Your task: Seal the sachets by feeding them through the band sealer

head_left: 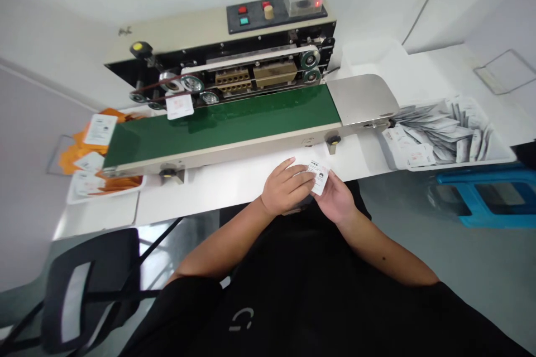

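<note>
Both my hands meet at the near edge of the white table, in front of a band sealing machine. My left hand and my right hand together pinch a small white printed pouch, fingers closed on it. Another white pouch rides at the left end of the sealing head, above the green conveyor belt.
A white bin at the right holds several white pouches. A tray at the left holds orange and white pouches. A black chair stands lower left and a blue crate at the right.
</note>
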The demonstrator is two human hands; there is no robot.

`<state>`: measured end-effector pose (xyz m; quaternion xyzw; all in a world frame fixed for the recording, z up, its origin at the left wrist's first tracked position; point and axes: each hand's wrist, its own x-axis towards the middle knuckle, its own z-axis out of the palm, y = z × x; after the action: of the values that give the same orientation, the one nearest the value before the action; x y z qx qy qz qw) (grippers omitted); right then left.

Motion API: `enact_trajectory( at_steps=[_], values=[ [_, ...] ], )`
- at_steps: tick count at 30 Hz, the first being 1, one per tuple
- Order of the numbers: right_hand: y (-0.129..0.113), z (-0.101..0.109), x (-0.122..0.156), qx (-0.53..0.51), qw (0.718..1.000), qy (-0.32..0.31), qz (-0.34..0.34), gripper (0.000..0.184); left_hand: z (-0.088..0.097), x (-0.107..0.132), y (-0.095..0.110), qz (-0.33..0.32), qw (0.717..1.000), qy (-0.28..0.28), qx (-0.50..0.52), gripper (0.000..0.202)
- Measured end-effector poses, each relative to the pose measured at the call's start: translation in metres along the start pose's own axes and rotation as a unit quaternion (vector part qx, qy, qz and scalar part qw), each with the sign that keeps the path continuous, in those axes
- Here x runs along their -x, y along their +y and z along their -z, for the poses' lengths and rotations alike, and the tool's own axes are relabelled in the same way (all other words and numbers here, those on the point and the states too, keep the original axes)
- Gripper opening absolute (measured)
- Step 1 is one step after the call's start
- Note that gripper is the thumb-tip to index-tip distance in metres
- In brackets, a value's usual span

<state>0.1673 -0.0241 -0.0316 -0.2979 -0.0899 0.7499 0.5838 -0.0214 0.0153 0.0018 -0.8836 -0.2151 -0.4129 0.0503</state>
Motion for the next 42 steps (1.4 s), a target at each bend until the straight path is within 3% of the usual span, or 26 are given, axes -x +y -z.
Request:
enact_trajectory(
  at_steps=[4,8,13,17,24,29,42],
  values=[
    [-0.008,0.009,-0.001,0.02,1.0,-0.02,-0.012,0.026,0.0,-0.032,-0.023,-0.011,1.0,0.005,-0.022,0.019],
    [-0.018,0.018,-0.001,0.043,0.999,-0.028,-0.016,0.031,-0.005,-0.078,-0.063,-0.003,0.997,0.008,-0.07,0.023],
    [-0.031,0.028,-0.002,0.033,0.999,-0.024,-0.002,0.03,-0.019,-0.128,-0.115,0.067,0.991,-0.044,-0.107,0.033],
    [-0.044,0.034,0.0,0.031,0.999,-0.01,0.012,0.028,-0.029,-0.149,-0.138,0.111,0.976,-0.115,-0.151,0.031],
    [-0.057,0.044,0.003,0.017,0.999,0.014,0.028,0.027,-0.043,-0.158,-0.152,0.104,0.96,-0.167,-0.201,0.029],
    [-0.058,0.048,0.005,0.017,0.999,0.013,0.03,0.026,-0.046,-0.161,-0.157,0.147,0.95,-0.185,-0.205,0.026],
    [-0.055,0.05,0.011,0.024,0.999,0.013,0.039,0.025,-0.02,-0.157,-0.154,0.14,0.95,-0.159,-0.23,0.017]
  ],
)
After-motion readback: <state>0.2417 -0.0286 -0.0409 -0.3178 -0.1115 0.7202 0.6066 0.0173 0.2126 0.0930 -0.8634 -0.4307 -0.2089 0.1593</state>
